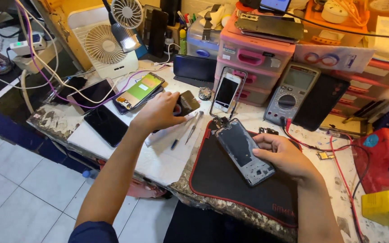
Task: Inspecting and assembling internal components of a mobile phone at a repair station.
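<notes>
The opened phone (244, 150) lies on the black mat (230, 180), our right hand (284, 155) grasping its five o'clock edge, while our left hand (158, 112) closes on a small dark part (187, 102) at ten o'clock; a loose one-handed hold could let it slide.

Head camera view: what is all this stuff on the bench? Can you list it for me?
opened phone: one, grey, on the mat under the right hand
mat: one, black with red edge, bench front
small dark part: one, brownish, at the left hand
screwdrivers: two, thin, between the hands
white phone: one, leaning on the drawers
lit phone: one, green screen, bench middle
dark phones: two, black, bench left
multimeter: one, grey, right of the drawers
drawers: one pink stack, back
fans: two, white, back left
left hand: reaching to the dark part
right hand: holding the opened phone
</notes>
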